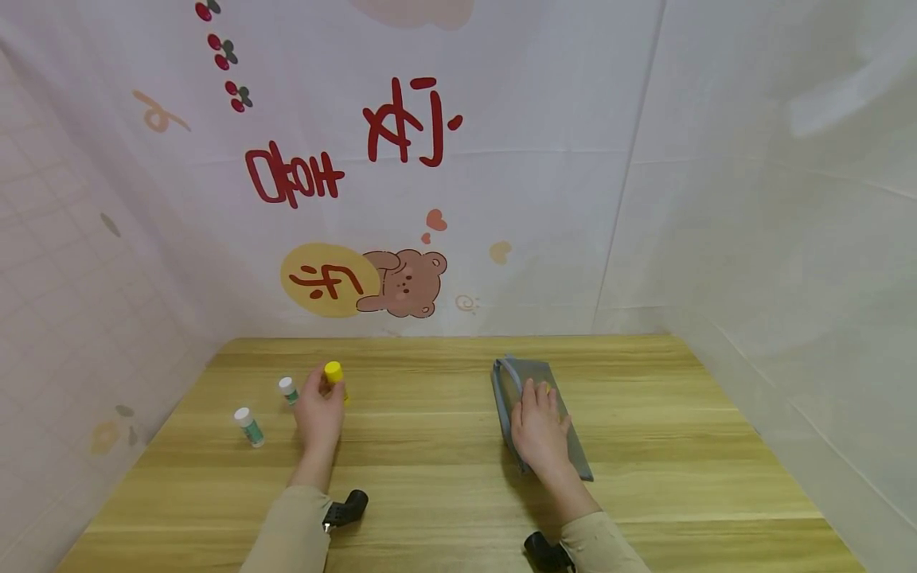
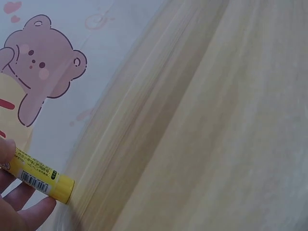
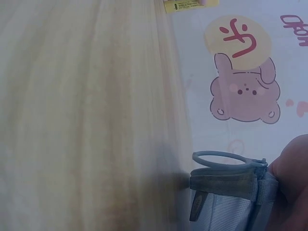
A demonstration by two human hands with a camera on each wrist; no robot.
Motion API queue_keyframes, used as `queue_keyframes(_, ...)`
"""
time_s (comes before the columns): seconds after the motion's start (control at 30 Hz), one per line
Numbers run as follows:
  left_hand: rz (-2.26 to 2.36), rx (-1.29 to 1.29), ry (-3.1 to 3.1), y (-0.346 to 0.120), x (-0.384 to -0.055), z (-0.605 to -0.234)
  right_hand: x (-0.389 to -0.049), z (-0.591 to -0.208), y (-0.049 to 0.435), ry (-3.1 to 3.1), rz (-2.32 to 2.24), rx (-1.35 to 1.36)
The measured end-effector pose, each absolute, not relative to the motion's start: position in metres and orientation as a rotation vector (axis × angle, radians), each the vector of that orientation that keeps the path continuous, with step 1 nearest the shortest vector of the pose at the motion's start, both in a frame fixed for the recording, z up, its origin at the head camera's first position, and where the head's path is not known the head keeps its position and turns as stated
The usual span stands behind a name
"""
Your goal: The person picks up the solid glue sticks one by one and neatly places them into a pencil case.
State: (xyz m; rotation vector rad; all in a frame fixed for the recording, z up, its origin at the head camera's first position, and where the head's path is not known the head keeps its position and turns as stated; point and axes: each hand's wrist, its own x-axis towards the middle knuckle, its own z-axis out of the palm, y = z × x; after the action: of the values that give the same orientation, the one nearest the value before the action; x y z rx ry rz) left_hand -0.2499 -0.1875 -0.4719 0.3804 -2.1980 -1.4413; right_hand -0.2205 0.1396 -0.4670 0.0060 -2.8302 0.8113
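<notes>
Well, the left hand (image 1: pixel 320 412) has a yellow stick (image 1: pixel 333 372) pinched in its fingers over the left part of the table (image 1: pixel 430 454), near two white-capped tubes (image 1: pixel 251 430); the right hand (image 1: pixel 539 430), fingers loosely spread, rests on a grey pouch (image 1: pixel 575 458).

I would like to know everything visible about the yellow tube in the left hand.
The yellow tube is a slim, seemingly plastic cylinder with printed text, a barcode and a plain yellow band at one end. The left hand holds it, roughly upright, at the left side of the wooden table; whether tube and table touch is unclear.
</notes>
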Motion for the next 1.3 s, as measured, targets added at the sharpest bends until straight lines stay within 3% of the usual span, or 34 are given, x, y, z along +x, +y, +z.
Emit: queue_keyframes(1.3, -1.569, 0.168, -2.245, -0.098, -0.252, -0.460, -0.220, -0.467, 0.139, -2.820, 0.815, 0.002)
